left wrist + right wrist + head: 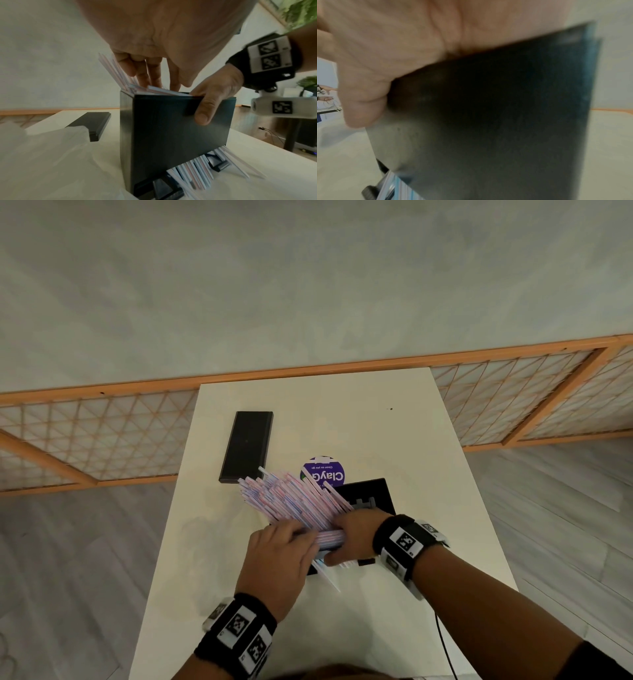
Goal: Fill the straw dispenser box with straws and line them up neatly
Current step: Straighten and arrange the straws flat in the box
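Head view: a black box [371, 494] stands on the white surface [394, 433], with a bundle of straws [291, 498] fanning out of its top toward the far left. The left hand [279, 559] lies on the bundle with its fingers bent over the straws. The right hand [352, 534] grips the box's top edge. A black lid [247, 446] lies flat further back, and a purple round label [323, 470] shows behind the box.

Left wrist view: the left hand's fingers [154, 75] reach into the box [171, 135] among the straws [120, 73]. The right hand [216, 93] curls over the rim, thumb on the wall. More straw ends stick out at the bottom slot.

Right wrist view: blurred; the right hand [393, 54] clasps the box [505, 115].
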The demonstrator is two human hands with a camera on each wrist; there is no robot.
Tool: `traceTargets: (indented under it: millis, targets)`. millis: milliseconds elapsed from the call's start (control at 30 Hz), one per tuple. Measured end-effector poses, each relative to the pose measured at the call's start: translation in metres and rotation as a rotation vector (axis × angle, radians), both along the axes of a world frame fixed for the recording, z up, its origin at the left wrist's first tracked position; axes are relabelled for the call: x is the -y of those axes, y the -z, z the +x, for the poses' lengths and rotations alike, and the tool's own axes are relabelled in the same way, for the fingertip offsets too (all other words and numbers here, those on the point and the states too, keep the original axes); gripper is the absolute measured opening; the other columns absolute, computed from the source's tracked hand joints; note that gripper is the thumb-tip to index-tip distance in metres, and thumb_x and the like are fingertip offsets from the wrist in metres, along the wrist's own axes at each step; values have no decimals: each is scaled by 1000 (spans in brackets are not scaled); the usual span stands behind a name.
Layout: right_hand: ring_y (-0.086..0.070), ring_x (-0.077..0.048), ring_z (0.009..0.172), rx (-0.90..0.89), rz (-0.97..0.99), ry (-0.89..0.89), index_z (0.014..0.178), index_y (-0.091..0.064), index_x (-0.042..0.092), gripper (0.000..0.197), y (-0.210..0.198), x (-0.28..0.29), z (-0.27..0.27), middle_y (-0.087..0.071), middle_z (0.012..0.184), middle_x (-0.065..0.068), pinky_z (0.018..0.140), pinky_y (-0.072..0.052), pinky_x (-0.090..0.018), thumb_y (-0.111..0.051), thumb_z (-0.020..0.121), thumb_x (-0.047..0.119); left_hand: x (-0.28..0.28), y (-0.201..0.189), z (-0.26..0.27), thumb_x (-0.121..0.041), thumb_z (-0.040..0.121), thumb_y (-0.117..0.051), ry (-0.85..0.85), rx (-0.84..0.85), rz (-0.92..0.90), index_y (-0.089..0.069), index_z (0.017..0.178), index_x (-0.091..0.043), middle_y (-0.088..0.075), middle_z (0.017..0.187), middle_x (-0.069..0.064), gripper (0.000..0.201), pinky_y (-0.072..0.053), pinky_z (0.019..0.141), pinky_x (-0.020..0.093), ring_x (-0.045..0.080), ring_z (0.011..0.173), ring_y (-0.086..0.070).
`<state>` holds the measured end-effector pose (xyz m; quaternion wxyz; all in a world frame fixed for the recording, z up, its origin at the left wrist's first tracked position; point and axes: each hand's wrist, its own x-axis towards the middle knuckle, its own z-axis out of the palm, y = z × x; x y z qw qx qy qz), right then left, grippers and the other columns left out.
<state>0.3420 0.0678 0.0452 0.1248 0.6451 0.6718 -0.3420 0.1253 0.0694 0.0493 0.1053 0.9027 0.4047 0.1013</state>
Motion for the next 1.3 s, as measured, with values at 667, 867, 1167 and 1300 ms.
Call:
traceTargets:
  millis: [667, 867, 1167, 1300]
  targets:
    - [-55, -17, 88, -25, 641, -81, 103, -64, 31, 42, -9, 36, 22, -58, 99, 9, 75, -43, -33, -48, 87, 67, -11, -3, -6, -42, 99, -45, 6, 36, -12, -73, 117, -25, -66, 110, -8, 37, -55, 74, 36, 19, 91, -63]
    - [-60, -21, 79, -146, 633, 17, 84, -66, 21, 39, 14, 43, 19, -60, 83, 2, 69, -51, -36, -42, 100, 47, 1, -3, -11, -59, 90, -63, 42, 37, -47, -68, 116, -30, -59, 115, -9, 40, -47, 82, 33, 15, 103, -54]
    - [-60, -18, 82, -190, 596, 254, 95, -66, 22, 17, -4, 31, 24, -60, 92, 5, 74, -53, -36, -53, 97, 33, 2, 10, -10, -13, 87, -75, 58, 30, -35, -74, 114, -17, -65, 110, -3, 28, -59, 79, 35, 22, 97, -62]
    - [-62, -24, 99, -161, 452, 362, 108, -63, 16, 20, -3, 9, 28, -65, 108, -3, 84, -51, -36, -50, 99, 28, 6, 8, 2, -23, 92, -67, 107, 46, -45, -74, 112, -18, -64, 110, -4, 22, -57, 87, 33, 18, 100, -61]
